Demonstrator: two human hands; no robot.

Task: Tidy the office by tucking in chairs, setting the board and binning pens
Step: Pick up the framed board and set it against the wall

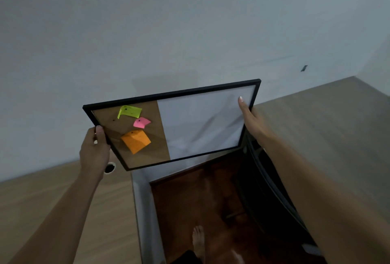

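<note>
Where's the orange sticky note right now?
In the head view, the orange sticky note is pinned low on the board's cork left half, below the pink note, near the left hand.

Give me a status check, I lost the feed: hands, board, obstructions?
Left hand and right hand grip the board by its side edges. Board held tilted in the air before the wall. Nothing between them.

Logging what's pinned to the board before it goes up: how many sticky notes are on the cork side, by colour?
Yellow-green note: 1
Pink note: 1
Orange note: 1
Total: 3, all on the cork half of the board, which the left hand and right hand hold up by its side edges.
</note>
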